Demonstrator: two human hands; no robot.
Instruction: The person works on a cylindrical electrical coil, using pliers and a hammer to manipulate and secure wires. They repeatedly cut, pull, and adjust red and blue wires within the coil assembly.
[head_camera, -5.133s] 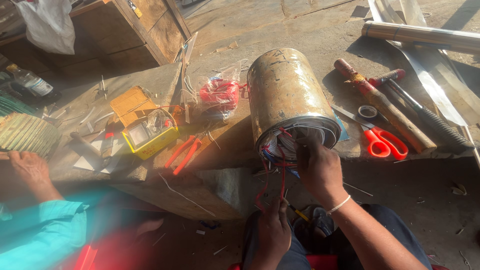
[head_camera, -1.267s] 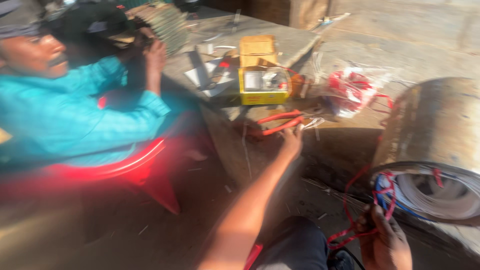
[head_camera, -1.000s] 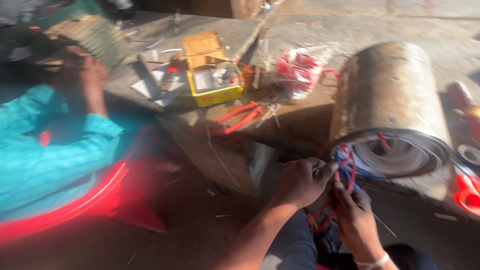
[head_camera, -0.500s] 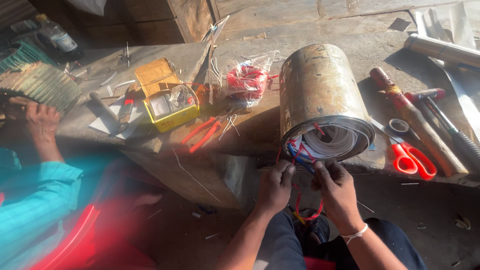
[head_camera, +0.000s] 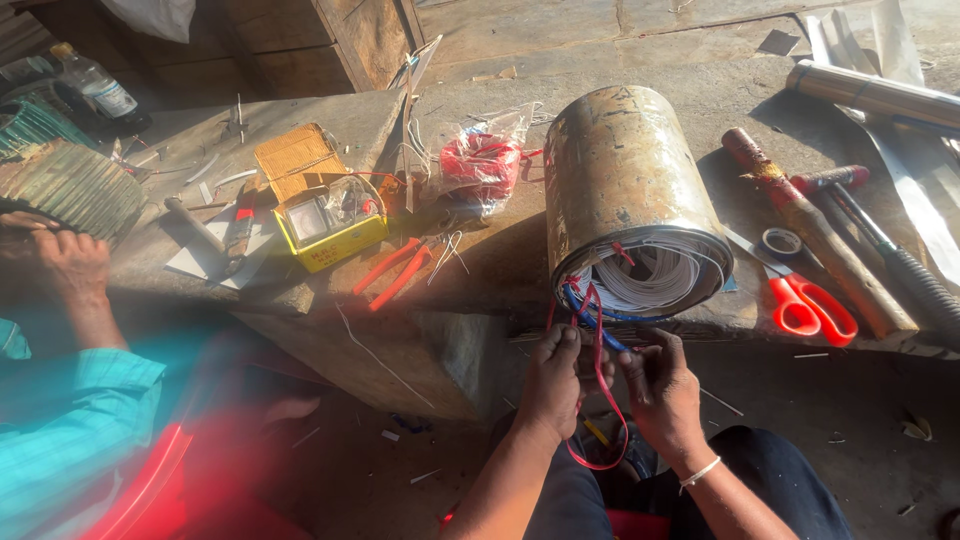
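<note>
Hanging red and blue wires (head_camera: 597, 340), pinched by both hands.

We see a yellow box (head_camera: 322, 225), flap open, on the bench's left. Beside it lies a clear plastic bag (head_camera: 482, 160) of red wire.

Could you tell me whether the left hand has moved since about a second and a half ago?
Yes. The left hand then reached out to the red pliers on the bench; now it is back below the drum, at the red wire.
</note>
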